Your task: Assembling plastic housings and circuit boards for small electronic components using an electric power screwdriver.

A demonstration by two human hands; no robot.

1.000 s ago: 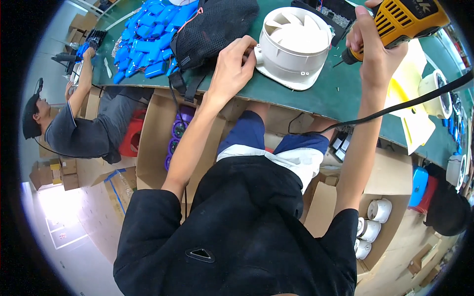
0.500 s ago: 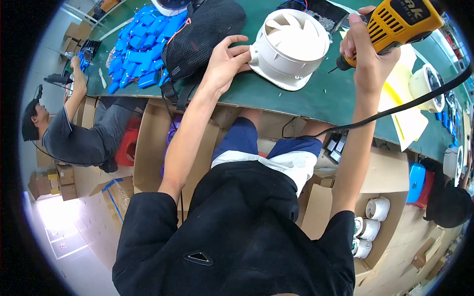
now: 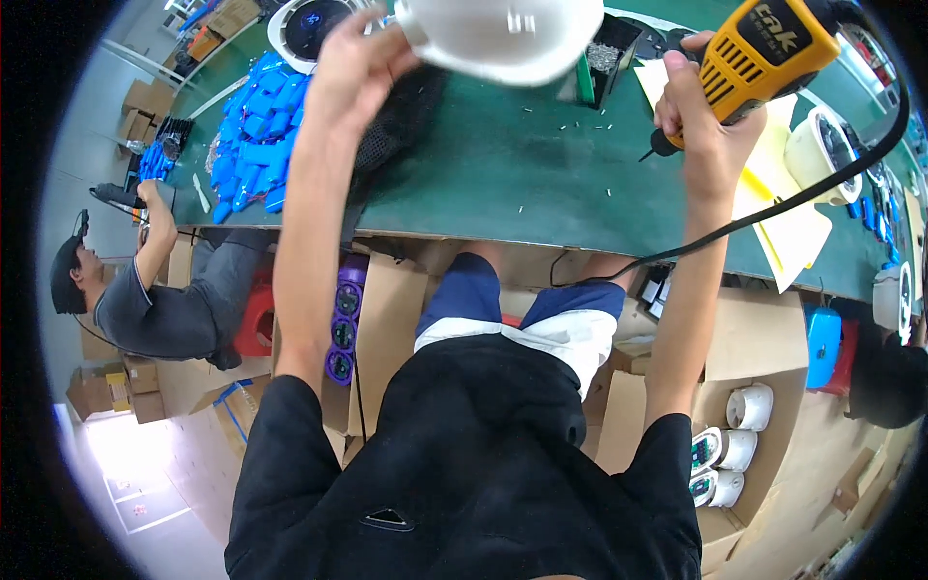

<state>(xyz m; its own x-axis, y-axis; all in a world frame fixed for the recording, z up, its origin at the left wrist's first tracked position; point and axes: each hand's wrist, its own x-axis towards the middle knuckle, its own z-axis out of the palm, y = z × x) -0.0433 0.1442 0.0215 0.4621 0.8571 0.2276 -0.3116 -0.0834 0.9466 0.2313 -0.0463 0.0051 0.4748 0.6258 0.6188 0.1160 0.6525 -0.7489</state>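
Observation:
My left hand (image 3: 350,77) grips the edge of a white plastic fan housing (image 3: 503,39), raised off the bench and tilted, cut off by the upper edge of the view. Its fan blades are out of sight now. My right hand (image 3: 713,121) is wrapped around a yellow and black electric screwdriver (image 3: 766,48). The screwdriver's thin bit points left and down above the green bench top (image 3: 464,184), apart from the housing. A black mesh bag (image 3: 398,121) lies partly behind my left hand and forearm.
Blue wrapped packs (image 3: 256,145) are heaped at left. Loose screws dot the bench near a screw tray (image 3: 604,60). Yellow sheets (image 3: 788,232) and another white housing (image 3: 817,155) are at right. A black cord crosses my right forearm. A carton (image 3: 773,425) holds white housings. A co-worker (image 3: 159,300) sits left.
My left hand has lifted the fan housing off the bench, up and to the left, tipping it. My right hand with the screwdriver has shifted slightly left and down.

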